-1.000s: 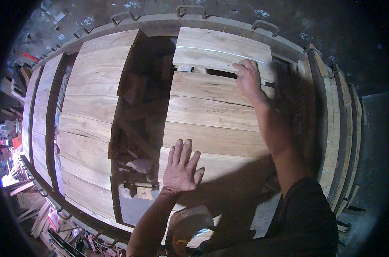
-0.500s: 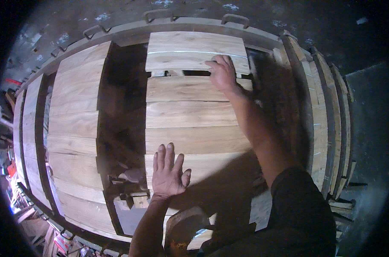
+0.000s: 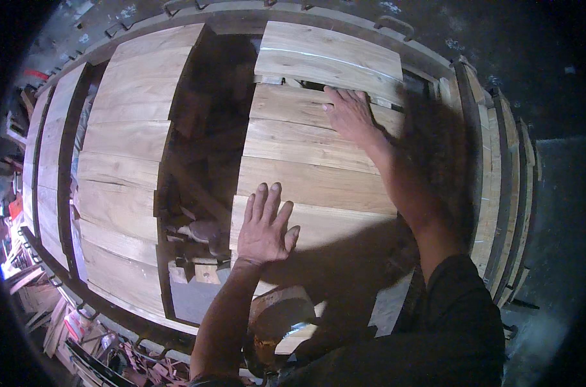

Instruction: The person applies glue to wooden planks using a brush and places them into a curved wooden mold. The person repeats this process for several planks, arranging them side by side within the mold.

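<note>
My right fingers (image 3: 346, 97) cover part of the gap (image 3: 313, 86) between boards; my left hand (image 3: 263, 240) hides part of the board (image 3: 338, 227) beneath. The lower edge cuts off my dark sleeve (image 3: 464, 309). Shadow swallows the channel (image 3: 209, 142) between rows, and the lower-left scraps (image 3: 57, 326) are too blurred to tell apart.

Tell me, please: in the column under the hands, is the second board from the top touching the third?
Apart. The head view shows a dark gap between the second board and the third board, visible beside the right hand.
</note>
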{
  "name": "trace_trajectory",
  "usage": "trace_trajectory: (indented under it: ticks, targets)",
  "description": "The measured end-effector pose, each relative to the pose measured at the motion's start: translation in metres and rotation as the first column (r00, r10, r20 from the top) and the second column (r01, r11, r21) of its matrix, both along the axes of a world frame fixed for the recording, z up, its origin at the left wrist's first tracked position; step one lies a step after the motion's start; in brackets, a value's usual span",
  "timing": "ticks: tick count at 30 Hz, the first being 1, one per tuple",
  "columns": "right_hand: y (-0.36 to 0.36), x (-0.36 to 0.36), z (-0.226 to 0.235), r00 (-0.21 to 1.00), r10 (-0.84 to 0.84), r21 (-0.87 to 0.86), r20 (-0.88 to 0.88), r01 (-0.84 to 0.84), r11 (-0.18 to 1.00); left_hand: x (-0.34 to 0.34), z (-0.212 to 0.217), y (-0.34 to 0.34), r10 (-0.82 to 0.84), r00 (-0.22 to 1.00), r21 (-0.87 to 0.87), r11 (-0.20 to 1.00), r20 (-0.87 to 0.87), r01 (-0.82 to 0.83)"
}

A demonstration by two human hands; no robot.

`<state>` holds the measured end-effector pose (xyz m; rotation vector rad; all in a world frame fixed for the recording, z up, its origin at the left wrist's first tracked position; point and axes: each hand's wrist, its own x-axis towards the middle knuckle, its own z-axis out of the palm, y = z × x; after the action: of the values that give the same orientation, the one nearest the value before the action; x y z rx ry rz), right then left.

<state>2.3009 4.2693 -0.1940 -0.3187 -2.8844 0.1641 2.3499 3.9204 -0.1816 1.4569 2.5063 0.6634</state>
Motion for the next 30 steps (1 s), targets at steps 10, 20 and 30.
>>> trace_trajectory:
  ticks: [10, 20, 30]
  targets:
    - [0.013, -0.01, 0.067, 0.863, 0.027, -0.198, 0.504, 0.085, 0.977, 0.001, 0.001, -0.007, 0.004, 1.0, 0.04, 0.999, 0.002, -0.004]
    - [-0.115, 0.126, 0.154, 0.894, 0.384, 0.082, -0.231, -0.375, 0.923, 0.004, 0.064, -0.029, 0.109, 0.451, 0.311, 0.58, 0.886, -0.752]
    - [-0.223, 0.245, 0.169, 0.93, 0.254, -0.098, -0.266, -0.288, 0.953, 0.058, 0.133, -0.157, 0.27, 0.961, 0.37, 0.901, -0.065, -0.228]
